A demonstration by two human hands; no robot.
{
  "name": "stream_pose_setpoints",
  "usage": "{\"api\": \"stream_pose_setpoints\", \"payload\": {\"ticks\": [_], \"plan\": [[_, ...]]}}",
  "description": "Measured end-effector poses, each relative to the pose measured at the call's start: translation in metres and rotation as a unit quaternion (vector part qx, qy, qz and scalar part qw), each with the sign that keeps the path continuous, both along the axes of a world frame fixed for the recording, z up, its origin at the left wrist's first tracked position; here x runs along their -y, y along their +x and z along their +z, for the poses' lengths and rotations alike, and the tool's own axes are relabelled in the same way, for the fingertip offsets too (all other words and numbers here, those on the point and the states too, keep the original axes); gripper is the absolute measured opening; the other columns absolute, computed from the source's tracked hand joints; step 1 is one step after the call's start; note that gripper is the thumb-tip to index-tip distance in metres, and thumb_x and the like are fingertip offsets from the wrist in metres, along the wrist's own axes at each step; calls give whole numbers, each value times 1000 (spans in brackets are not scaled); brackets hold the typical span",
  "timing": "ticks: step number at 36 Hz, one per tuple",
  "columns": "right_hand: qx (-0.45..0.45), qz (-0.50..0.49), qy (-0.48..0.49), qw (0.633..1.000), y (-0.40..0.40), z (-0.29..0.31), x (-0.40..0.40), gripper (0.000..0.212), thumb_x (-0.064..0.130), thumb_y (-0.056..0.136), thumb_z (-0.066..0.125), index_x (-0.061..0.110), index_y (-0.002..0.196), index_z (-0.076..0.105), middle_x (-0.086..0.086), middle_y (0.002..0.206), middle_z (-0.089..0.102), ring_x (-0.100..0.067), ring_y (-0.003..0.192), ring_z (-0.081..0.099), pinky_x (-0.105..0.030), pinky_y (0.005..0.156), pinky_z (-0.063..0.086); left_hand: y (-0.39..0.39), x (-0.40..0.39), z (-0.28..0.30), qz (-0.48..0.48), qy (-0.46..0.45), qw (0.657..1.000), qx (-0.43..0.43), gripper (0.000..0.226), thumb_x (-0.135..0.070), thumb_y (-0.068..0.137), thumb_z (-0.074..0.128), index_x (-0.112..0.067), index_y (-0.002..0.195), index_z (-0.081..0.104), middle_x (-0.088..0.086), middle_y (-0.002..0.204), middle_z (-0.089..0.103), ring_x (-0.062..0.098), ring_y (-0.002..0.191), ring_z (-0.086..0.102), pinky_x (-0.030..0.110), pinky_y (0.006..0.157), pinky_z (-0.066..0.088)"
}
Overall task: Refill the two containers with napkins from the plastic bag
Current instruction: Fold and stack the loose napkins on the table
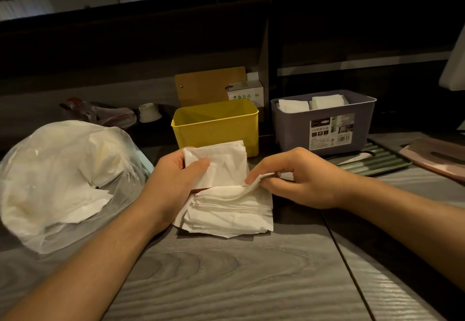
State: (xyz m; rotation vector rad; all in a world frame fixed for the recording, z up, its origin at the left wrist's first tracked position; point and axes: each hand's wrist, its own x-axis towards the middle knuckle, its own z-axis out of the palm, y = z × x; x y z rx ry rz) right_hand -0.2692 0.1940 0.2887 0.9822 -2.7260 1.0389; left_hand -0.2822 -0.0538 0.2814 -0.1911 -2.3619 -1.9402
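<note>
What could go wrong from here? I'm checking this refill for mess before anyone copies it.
1. The left hand holds a thin sheaf of napkins by one edge; sheets could fan out and slip.
2. The right hand pinches only the top corner of the loose pile, which is already skewed, so lifting may scatter it.
3. The grey container already holds napkins, while the yellow container looks empty; adding to the grey one may overfill it.
</note>
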Motion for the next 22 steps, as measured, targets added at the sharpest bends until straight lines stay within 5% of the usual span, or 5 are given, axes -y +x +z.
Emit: {"api": "stream_pose_setpoints", "payload": {"ticks": [11, 17, 20, 22], "plan": [[-43, 19, 21, 999, -3, -3, 3, 24, 23, 90, 72, 23, 114, 74, 15, 111, 71, 1, 105, 65, -23, 92, 55, 2, -2, 2, -14, 10, 1000, 13, 19, -20, 102, 58, -26, 116, 69, -6, 106, 77, 17, 98, 74, 45, 90, 59], [18, -59, -175, 983, -3, -3, 9, 11, 20, 94, 66, 20, 99, 76, 3, 92, 74, -5, 76, 66, -20, 71, 55, 4, -6, 5, -41, 55, 997, 28, 22, -17, 101, 56, -25, 117, 69, -4, 109, 77, 19, 104, 73, 42, 90, 59], [88, -87, -262, 957, -5, -4, 18, 13, 23, 95, 66, 24, 103, 75, -1, 98, 75, -24, 66, 57, -26, 61, 50, 8, -10, 8, -75, 62, 995, 18, 22, -29, 94, 56, -29, 111, 69, -8, 107, 77, 13, 101, 74, 31, 82, 60], [115, -103, -273, 950, -6, -6, 23, 15, 24, 95, 66, 24, 107, 75, 3, 99, 75, -23, 63, 55, -29, 59, 49, 8, -12, 8, -85, 81, 993, 25, 21, -28, 99, 51, -29, 110, 69, -7, 108, 77, 13, 102, 73, 31, 83, 57]]}}
